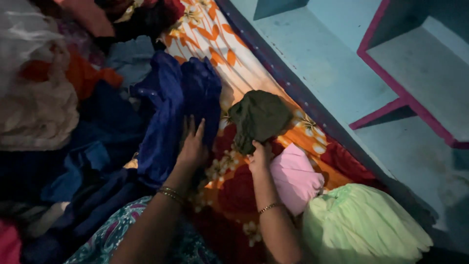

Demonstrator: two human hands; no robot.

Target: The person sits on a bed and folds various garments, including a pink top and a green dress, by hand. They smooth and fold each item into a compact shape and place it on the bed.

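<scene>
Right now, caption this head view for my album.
Left hand flat on blue cloth, right hand gripping a dark green garment over a floral bedsheet.

Left hand (pixel 193 146) flat on blue garment (pixel 181 107); right hand (pixel 260 157) gripping dark green cloth (pixel 259 117).
</scene>
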